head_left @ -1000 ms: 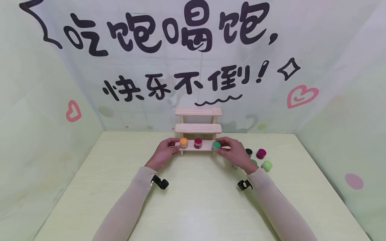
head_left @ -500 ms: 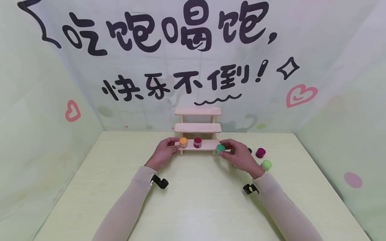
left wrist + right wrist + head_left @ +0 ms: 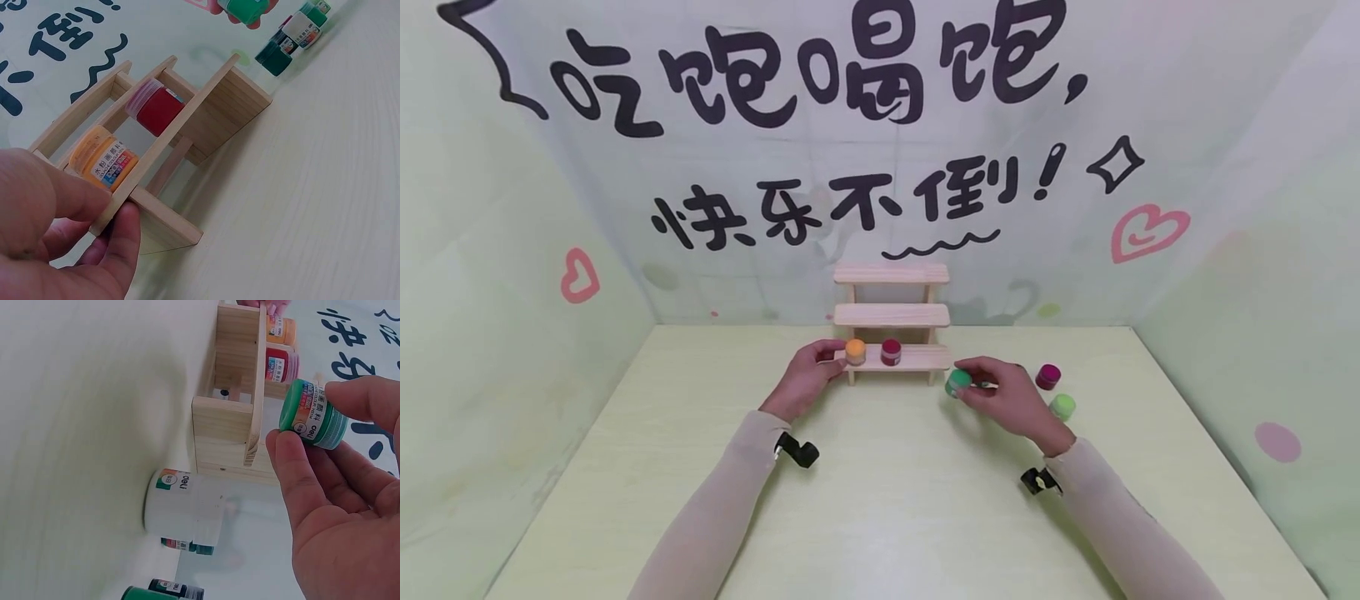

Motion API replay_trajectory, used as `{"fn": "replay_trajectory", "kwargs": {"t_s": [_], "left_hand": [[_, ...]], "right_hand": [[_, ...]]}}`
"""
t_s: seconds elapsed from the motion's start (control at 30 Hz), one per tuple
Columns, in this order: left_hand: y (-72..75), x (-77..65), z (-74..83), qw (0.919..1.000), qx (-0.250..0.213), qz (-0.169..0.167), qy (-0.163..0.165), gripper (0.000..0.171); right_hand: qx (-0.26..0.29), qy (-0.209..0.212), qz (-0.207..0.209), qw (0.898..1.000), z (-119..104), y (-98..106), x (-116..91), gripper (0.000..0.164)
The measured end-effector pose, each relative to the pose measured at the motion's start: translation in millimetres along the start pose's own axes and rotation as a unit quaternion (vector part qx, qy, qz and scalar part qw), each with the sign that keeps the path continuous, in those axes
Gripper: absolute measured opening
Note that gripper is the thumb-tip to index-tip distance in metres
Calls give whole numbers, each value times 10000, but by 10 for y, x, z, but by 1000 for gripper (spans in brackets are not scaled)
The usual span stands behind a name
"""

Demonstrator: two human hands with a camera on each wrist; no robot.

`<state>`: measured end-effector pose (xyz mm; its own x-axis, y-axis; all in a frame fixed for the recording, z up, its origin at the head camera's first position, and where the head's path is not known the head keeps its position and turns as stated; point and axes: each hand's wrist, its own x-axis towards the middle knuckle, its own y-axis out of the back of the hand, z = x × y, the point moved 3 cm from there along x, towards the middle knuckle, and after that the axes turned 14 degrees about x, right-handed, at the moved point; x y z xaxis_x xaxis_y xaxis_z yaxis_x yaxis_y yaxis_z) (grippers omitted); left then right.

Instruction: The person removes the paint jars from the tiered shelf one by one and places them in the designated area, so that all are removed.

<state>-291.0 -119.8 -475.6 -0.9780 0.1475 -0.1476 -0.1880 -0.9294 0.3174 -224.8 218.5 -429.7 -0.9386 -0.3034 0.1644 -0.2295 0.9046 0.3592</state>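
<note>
A small wooden three-step stand is by the back wall. On its lowest step sit an orange paint jar and a red paint jar, side by side. My left hand grips the left end of that step; in the left wrist view its thumb lies beside the orange jar and its fingers are at the board's end. Off the step's right end, my right hand pinches a green paint jar between thumb and fingers, apart from the stand.
Right of the stand, a magenta jar and a light green jar stand on the table. A white jar and a dark green jar appear in the wrist views. Printed cloth walls enclose the table.
My right hand has drawn the green jar off the right end of the lowest step, rightward and toward me. The left hand keeps its grip on the stand.
</note>
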Motion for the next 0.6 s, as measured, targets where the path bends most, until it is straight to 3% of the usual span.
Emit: {"fn": "replay_trajectory", "kwargs": {"t_s": [0.23,0.6], "left_hand": [[0,18,-14,9998,173,4,123,41],[19,2,2,9997,219,9,81,41]], "right_hand": [[367,-89,-49,9993,77,23,-124,40],[181,-86,-141,9997,88,87,-273,36]]}}
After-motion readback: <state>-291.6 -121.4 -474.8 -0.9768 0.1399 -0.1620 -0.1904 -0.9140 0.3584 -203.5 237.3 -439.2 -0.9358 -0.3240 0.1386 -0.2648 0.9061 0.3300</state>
